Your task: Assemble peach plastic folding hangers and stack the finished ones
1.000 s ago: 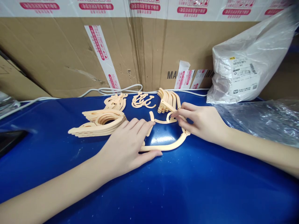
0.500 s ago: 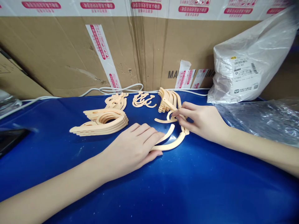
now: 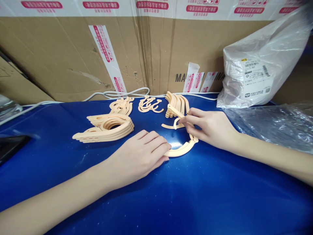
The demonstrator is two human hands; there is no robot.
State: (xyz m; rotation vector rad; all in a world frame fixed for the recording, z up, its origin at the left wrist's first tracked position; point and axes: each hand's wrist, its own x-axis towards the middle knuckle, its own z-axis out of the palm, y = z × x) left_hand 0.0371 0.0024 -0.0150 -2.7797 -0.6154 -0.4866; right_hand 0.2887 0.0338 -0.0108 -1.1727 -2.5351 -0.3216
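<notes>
My left hand [image 3: 144, 156] pinches the near end of a cream plastic folding hanger [image 3: 182, 151], on a long curved arm lying low over the blue table. A second curved strip rests along that arm's inner edge. My right hand [image 3: 207, 125] is closed on the hanger's other side, past the joint, with its fingertips at a small hook-shaped part [image 3: 175, 123]. The fingers partly hide how these parts connect. Just behind the right hand is a pile of curved hanger arms [image 3: 177, 101]. Beyond the left hand sits a stack of folded hangers [image 3: 107, 132].
Loose hooks [image 3: 150, 104] and more cream parts [image 3: 121, 106] lie at the back. A white cable [image 3: 95, 94] runs before the cardboard box [image 3: 73, 55]. At right are a wrapped white package [image 3: 256, 71] and clear plastic film [image 3: 274, 124]; a dark object [image 3: 12, 148] lies left.
The loose curved strip has swung down against the hanger's long arm, closing the gap between them. My left fingers have closed over both; my right hand has barely moved.
</notes>
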